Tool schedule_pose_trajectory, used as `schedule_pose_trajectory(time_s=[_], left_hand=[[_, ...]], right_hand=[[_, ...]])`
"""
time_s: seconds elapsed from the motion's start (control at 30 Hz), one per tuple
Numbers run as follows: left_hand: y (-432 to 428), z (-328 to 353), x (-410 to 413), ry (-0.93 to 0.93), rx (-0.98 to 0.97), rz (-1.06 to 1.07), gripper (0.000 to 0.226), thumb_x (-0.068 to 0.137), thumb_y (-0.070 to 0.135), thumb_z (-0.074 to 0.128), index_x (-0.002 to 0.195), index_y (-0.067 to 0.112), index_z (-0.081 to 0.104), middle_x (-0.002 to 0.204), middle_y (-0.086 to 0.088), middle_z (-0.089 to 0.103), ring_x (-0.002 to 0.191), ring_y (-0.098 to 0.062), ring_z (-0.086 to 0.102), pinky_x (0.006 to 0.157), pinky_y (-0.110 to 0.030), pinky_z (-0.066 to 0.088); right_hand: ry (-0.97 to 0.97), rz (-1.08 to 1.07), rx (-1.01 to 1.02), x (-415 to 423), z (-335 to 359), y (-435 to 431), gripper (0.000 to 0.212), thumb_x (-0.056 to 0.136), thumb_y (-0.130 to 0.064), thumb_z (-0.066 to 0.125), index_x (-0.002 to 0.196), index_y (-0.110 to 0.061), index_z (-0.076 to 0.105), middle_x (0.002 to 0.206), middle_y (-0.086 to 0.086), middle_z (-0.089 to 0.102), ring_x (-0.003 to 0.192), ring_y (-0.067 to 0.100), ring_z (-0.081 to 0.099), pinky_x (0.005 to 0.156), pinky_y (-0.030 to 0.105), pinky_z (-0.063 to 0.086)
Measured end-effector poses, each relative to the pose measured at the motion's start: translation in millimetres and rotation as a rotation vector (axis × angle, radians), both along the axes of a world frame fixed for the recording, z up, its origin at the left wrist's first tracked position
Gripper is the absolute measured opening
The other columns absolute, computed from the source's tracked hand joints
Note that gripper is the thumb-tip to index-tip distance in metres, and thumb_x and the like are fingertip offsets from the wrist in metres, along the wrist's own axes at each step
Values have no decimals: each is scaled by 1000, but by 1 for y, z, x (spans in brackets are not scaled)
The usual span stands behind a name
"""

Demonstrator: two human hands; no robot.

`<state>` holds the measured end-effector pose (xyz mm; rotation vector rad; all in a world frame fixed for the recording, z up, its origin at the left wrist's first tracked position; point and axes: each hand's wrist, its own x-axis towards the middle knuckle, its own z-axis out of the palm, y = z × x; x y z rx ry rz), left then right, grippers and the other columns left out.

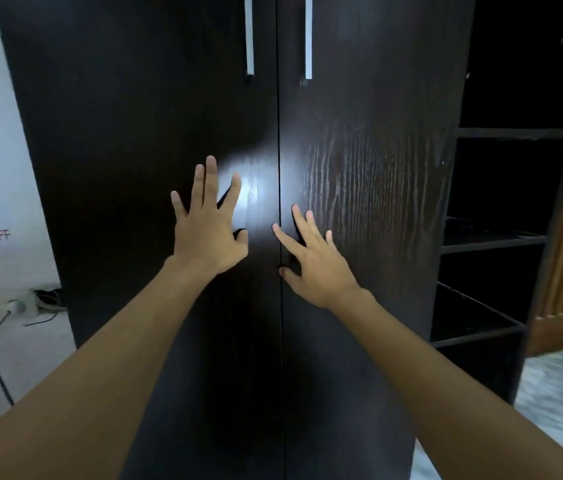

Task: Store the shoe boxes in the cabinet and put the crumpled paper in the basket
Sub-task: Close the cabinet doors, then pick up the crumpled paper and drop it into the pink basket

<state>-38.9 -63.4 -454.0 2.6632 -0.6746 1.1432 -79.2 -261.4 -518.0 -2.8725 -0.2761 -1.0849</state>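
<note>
The dark wooden cabinet (pixel 359 168) fills the middle of the view, both doors closed. Left of its door seam the left hand (pixel 209 233) lies flat on the door, fingers spread. Right of the seam the right hand (pixel 314 265) does likewise. Silver handles (pixel 249 39) flank the seam above. Open shelves (pixel 494 244) adjoin the cabinet's right side.

Dim room, bright glare patch on dark cabinet (pixel 155 109) doors (frontal light), edges bowed, floor blurred
</note>
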Motion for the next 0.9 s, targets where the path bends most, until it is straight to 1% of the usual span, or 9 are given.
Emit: schedule_pose_trajectory(time_s=[0.1, 0.2, 0.27, 0.33, 0.43, 0.53, 0.6, 0.7, 0.9], left_hand=[[-18, -31, -2, -81, -12, -42, 86, 87, 43, 59, 156, 24, 12, 162, -15, -15, 150, -33, -12, 115, -62, 2], [-50, -76, -16, -121, -109, -227, 63, 87, 35, 59, 145, 16, 43, 160, -18, 17, 149, -32, 12, 117, -57, 10], [-83, -112, -32, -50, -180, -392, 51, 89, 31, 57, 137, 15, 52, 149, -13, 42, 143, -28, 32, 118, -49, 24], [-118, -146, -53, 122, -256, -531, 48, 91, 30, 57, 137, 17, 53, 136, -4, 55, 131, -20, 45, 107, -35, 39], [-175, -200, -84, 453, -247, -648, 43, 92, 32, 59, 135, 25, 53, 115, 5, 64, 112, -14, 57, 89, -29, 47], [-230, -257, -117, 789, -141, -740, 36, 92, 37, 60, 127, 31, 59, 96, 9, 67, 94, -12, 64, 88, -36, 54], [-265, -298, -143, 953, -83, -757, 38, 91, 39, 62, 128, 31, 60, 95, 8, 67, 90, -9, 64, 87, -31, 53], [-315, -361, -184, 1112, -65, -741, 40, 90, 36, 65, 129, 28, 61, 95, 5, 67, 82, -7, 63, 76, -22, 47], [-391, -453, -245, 1324, -44, -581, 36, 93, 31, 63, 127, 22, 59, 101, -3, 62, 79, -14, 62, 66, -24, 45]], right_hand=[[48, 21, 159, -20, -16, -8, 67, 97, -34, 56, 155, -31, 23, 165, -7, -6, 152, 16, -2, 116, 50, 27], [54, -51, 290, -51, -49, -30, 54, 97, -35, 53, 148, -35, 37, 160, -9, 25, 144, 16, 30, 110, 44, 36], [80, -134, 344, -76, -80, -55, 47, 98, -35, 52, 144, -36, 44, 153, -12, 38, 139, 12, 37, 108, 40, 37], [106, -203, 395, -105, -114, -84, 41, 98, -36, 52, 139, -35, 49, 145, -14, 47, 132, 8, 44, 104, 35, 43], [194, -322, 466, -155, -167, -134, 36, 97, -36, 53, 132, -33, 56, 134, -13, 56, 116, 9, 57, 89, 27, 47], [286, -432, 539, -211, -226, -186, 31, 94, -36, 56, 125, -34, 62, 126, -9, 62, 109, 12, 62, 87, 31, 52], [333, -467, 602, -248, -266, -218, 30, 93, -32, 57, 121, -32, 66, 121, -7, 66, 107, 15, 64, 86, 34, 53], [407, -532, 723, -291, -320, -259, 29, 94, -30, 56, 121, -27, 67, 119, -3, 68, 109, 15, 63, 89, 33, 51], [535, -646, 921, -327, -386, -310, 38, 94, -34, 51, 129, -26, 61, 127, -2, 64, 117, 21, 59, 96, 35, 48]])
